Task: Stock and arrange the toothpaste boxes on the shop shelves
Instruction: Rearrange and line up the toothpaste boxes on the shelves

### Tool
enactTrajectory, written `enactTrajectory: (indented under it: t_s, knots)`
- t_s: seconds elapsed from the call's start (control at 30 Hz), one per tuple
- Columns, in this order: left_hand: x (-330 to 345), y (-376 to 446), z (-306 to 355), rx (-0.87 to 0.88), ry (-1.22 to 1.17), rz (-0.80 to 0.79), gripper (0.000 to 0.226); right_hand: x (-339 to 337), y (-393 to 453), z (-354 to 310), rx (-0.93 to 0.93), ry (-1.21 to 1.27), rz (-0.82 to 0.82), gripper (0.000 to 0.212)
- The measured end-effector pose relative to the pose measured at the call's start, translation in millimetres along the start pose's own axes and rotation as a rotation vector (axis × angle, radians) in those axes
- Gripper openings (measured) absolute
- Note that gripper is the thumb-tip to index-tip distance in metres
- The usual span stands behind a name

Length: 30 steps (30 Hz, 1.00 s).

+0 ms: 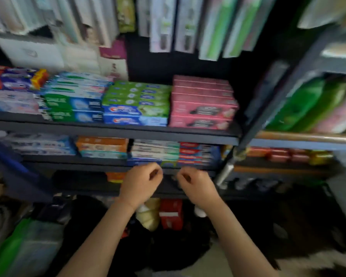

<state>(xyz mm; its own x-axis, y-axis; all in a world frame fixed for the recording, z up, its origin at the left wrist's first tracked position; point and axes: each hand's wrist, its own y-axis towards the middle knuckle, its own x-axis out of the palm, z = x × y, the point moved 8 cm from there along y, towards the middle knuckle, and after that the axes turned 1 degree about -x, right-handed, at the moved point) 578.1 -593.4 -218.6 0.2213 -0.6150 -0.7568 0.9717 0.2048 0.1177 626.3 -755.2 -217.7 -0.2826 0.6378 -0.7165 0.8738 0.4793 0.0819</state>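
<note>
Toothpaste boxes fill two dark shelves. On the upper shelf (116,132) stand a pink stack (203,102), a green and blue stack (137,102) and blue-green boxes (76,96). The lower shelf (72,163) carries orange boxes (102,146), white-green boxes (155,151) and red-blue boxes (198,153). My left hand (141,182) and my right hand (196,185) hover side by side just in front of the lower shelf's edge, below the white-green stack. Both have curled fingers and hold nothing that I can see. The picture is blurred.
Toothbrush packs (162,25) hang above the shelves. A metal post (246,140) divides off a right-hand rack with green packets (308,104). Below are a red box (171,214), a green bag (22,246) and dark goods on the floor.
</note>
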Motion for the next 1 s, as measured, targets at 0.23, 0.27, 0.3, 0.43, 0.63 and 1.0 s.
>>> enactTrajectory:
  t_s: [0.23,0.27,0.3,0.43,0.63,1.0]
  knots:
    - [169,-60,196,0.086,-0.070,-0.255,0.017,-141,-180,161,0.312,0.077,0.086,0.021]
    - [184,-64,226,0.113,-0.090,-0.276,0.016,-162,-199,176,0.357,0.080,0.120,0.020]
    - [196,-66,254,0.141,-0.112,-0.281,0.015,-183,-215,190,0.389,0.079,0.153,0.018]
    - [246,-72,321,0.204,-0.165,-0.344,0.016,-245,-250,229,0.434,0.036,0.264,0.015]
    - [308,-63,323,0.130,-0.164,-0.401,0.011,-247,-246,291,0.480,0.079,0.184,0.013]
    - [432,16,372,0.066,-0.139,-0.622,0.022,-348,-198,388,0.488,-0.002,0.189,0.016]
